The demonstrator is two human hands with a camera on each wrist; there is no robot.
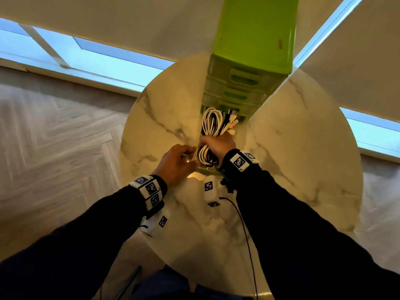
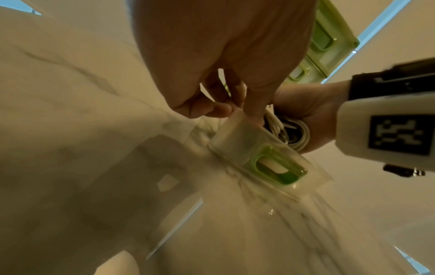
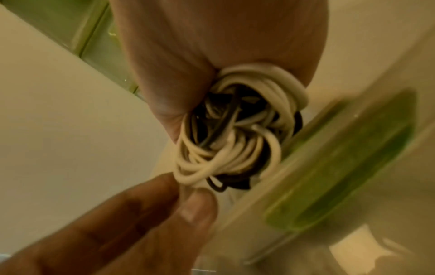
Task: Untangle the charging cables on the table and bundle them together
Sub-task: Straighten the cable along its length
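White and black charging cables (image 1: 208,135), coiled into one bundle, sit clamped in my right hand (image 1: 218,144) at frame centre, fingers wrapped round the middle. My left hand (image 1: 176,162) pinches the near corner of a translucent drawer (image 2: 256,148) pulled out beneath the bundle. Behind, toward the top of the frame, a green drawer unit (image 1: 253,50) stands on the marble table (image 1: 303,169).

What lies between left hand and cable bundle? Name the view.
The translucent wall of the drawer: the left hand pinches its corner, the cable bundle sits just behind. Left wrist view shows it.
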